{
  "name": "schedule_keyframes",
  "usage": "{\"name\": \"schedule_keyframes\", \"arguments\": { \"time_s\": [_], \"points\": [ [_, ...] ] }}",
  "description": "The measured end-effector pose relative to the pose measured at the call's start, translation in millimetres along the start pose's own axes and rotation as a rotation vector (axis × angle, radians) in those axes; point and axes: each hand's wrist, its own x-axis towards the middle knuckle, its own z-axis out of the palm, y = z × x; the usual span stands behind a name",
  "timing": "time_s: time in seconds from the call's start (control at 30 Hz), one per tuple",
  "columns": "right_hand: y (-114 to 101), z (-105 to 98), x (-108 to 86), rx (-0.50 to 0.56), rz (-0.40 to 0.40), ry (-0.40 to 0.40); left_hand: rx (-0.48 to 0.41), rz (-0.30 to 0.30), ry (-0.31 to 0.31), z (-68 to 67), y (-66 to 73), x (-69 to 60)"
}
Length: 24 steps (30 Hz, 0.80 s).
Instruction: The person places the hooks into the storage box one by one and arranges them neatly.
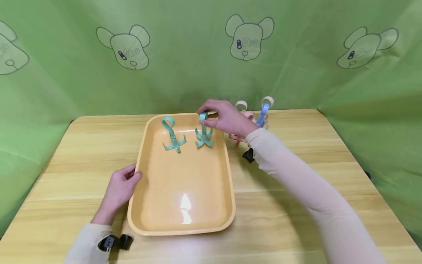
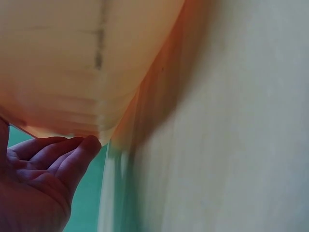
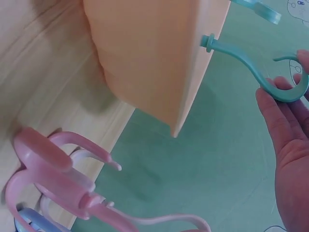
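My left hand (image 1: 122, 185) grips the left rim of a peach-coloured plastic tray (image 1: 184, 176), its thumb over the edge; the left wrist view shows the fingers against the tray's outer wall. Over the tray's far right part, my right hand (image 1: 228, 116) pinches the curved top of a teal claw hook (image 1: 204, 139). Its several prongs are at the bottom, inside the tray; whether they touch the floor I cannot tell. To its left a second teal claw hook (image 1: 174, 142) stands upright in the tray. The right wrist view shows the held hook's curved end (image 3: 285, 93) between thumb and fingers.
Right of the tray, partly behind my right hand, stand a pink claw hook (image 1: 236, 140), a blue one (image 1: 263, 115) and whitish hook tops (image 1: 241, 105). All rest on a wooden table (image 1: 296, 165). A green curtain (image 1: 191, 58) hangs behind and at both sides.
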Motion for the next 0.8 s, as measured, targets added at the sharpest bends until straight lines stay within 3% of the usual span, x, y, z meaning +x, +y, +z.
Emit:
{"name": "schedule_keyframes", "arguments": {
  "time_s": [0.3,0.63,0.8],
  "points": [
    [-0.2,7.4,-0.6,-0.035,0.012,-0.042,-0.008,-0.001,-0.003,0.1,0.2,0.9],
    [2.6,9.9,-2.9,-0.023,0.014,-0.046,-0.016,-0.016,-0.003,0.1,0.8,-1.7],
    [4.5,9.4,-3.0,-0.077,0.004,-0.034,-0.021,-0.014,-0.004,-0.3,1.9,-2.0]
  ]
}}
